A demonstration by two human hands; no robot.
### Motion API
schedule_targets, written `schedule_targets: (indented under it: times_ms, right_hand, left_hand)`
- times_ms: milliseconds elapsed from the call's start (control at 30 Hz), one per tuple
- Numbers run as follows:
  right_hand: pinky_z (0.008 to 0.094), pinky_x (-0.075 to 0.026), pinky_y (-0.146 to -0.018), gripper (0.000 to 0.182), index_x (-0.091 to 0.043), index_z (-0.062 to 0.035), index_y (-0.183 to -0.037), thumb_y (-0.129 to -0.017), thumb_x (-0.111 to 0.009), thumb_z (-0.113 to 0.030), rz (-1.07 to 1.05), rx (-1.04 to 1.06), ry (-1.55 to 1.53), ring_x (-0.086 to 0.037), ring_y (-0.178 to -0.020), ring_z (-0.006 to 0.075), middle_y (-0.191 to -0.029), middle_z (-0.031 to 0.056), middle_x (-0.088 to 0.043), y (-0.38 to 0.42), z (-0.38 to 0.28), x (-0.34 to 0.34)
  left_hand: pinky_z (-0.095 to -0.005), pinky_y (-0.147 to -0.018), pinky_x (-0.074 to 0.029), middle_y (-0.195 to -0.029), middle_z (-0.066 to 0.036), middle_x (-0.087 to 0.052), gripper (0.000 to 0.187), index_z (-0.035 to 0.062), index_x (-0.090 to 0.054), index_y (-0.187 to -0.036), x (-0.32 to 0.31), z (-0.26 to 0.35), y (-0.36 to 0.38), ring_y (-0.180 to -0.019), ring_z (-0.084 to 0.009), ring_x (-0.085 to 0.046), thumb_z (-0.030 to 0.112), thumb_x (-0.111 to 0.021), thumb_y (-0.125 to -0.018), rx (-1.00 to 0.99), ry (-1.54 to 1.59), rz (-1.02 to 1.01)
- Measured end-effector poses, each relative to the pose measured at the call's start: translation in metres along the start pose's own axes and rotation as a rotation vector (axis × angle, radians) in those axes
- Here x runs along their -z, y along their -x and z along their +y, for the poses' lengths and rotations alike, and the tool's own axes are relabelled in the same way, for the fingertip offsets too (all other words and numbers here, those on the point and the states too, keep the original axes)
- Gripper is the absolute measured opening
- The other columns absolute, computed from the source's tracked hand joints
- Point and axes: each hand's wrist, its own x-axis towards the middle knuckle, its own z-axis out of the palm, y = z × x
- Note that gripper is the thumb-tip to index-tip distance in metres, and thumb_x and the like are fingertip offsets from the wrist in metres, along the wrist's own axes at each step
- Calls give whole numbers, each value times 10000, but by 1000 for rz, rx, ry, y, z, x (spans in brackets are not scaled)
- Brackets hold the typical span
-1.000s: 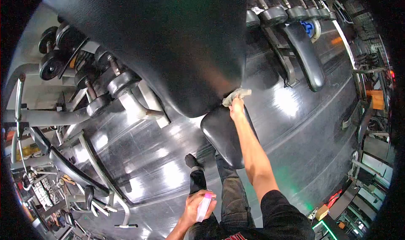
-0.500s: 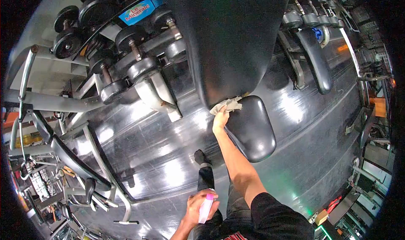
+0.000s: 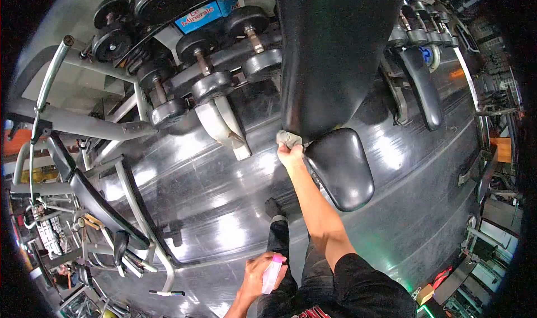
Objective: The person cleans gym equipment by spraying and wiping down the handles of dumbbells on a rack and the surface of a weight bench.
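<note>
My right hand (image 3: 291,153) is closed round a crumpled grey-beige cloth (image 3: 288,138), which touches the lower left corner of a large black padded backrest (image 3: 338,55). Just right of that hand lies the smaller black seat pad (image 3: 343,170), with light glinting on it. Low in the view, my left hand (image 3: 258,274) is wrapped round a small translucent bottle (image 3: 271,276) with a pink top, held near my legs.
Dumbbells (image 3: 212,85) stand on a rack at the upper left, and more (image 3: 417,34) at the upper right. Another bench (image 3: 103,206) with a metal frame is on the left. A narrow black pad (image 3: 423,94) is on the right, above the shiny dark floor (image 3: 224,228).
The cloth in my right hand has shifted from the backrest's bottom edge to its left corner and is more bunched. The view has shifted slightly. My left hand still holds the bottle.
</note>
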Motion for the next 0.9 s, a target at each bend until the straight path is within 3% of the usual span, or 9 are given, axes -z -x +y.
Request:
schedule_targets:
  times_ms: [67,167,300,433,500,533,667,800,900]
  right_hand:
    - [354,-557,-822,244,-504,-62,-516,-758,-502,-94,134,4,-83,-609,-602,205,-589,61,-578,-6,7,-23]
    - [361,-546,-895,279,-646,70,-917,-838,-438,-97,-145,-131,-391,-691,-814,278,-963,171,-691,12,11,-55]
    - [367,-543,-910,348,-588,102,-1097,-856,-403,-68,-72,-262,-513,-648,-1018,306,-1103,199,-651,66,9,-136]
    - [354,-526,-939,348,-590,106,-1102,-862,-413,-73,-205,-223,-547,-625,-1066,306,-1152,213,-625,111,11,-177]
    - [359,-515,-960,291,-628,44,-1071,-858,-465,-68,-426,-269,-443,-605,-1103,295,-1151,176,-635,137,6,-184]
    - [366,-510,-968,271,-639,17,-1064,-861,-483,-72,-575,-218,-325,-598,-1114,293,-1144,162,-640,147,3,-184]
    - [484,-374,-1073,373,-518,-98,-1274,-934,-499,-253,-481,-320,190,-528,-1182,287,-1301,106,-545,174,-37,-160]
    - [515,-351,-1080,444,-454,-123,-1336,-935,-495,-312,-361,-428,197,-507,-1211,280,-1349,104,-501,191,-83,-92]
    - [513,-384,-1054,450,-415,-128,-1350,-934,-513,-268,-145,-233,324,-516,-1195,283,-1360,97,-483,192,-127,-43]
  left_hand:
    - [-318,-637,-538,-865,-99,-677,248,53,-649,-899,3,9,-1,-730,-244,-679,38,-761,-678,-35,-63,-24]
    - [-311,-665,-536,-887,-92,-680,253,72,-645,-906,6,18,2,-770,-229,-685,58,-763,-682,-102,-139,-47]
    - [-337,-654,-542,-851,-109,-673,225,40,-650,-871,6,35,-2,-738,-256,-676,35,-759,-675,-143,-98,-39]
    - [-359,-644,-544,-817,-120,-667,208,8,-643,-854,2,49,-3,-703,-283,-668,16,-751,-677,-149,-107,-27]
    - [-355,-639,-544,-820,-121,-668,206,11,-644,-855,-1,53,-5,-701,-282,-669,20,-752,-681,-152,-82,-18]
    - [-351,-635,-544,-823,-122,-668,203,13,-646,-857,-3,54,-6,-698,-281,-670,24,-753,-685,-148,-60,-7]
    - [-343,-629,-544,-835,-126,-671,197,23,-649,-861,-16,46,-11,-699,-278,-674,26,-750,-692,-154,4,-7]
    - [-334,-643,-546,-851,-115,-680,205,31,-643,-875,-29,47,-21,-716,-256,-683,11,-740,-696,-166,37,18]
    - [-320,-645,-541,-855,-116,-683,172,28,-635,-862,-40,49,-37,-714,-241,-682,-5,-719,-717,-120,75,58]
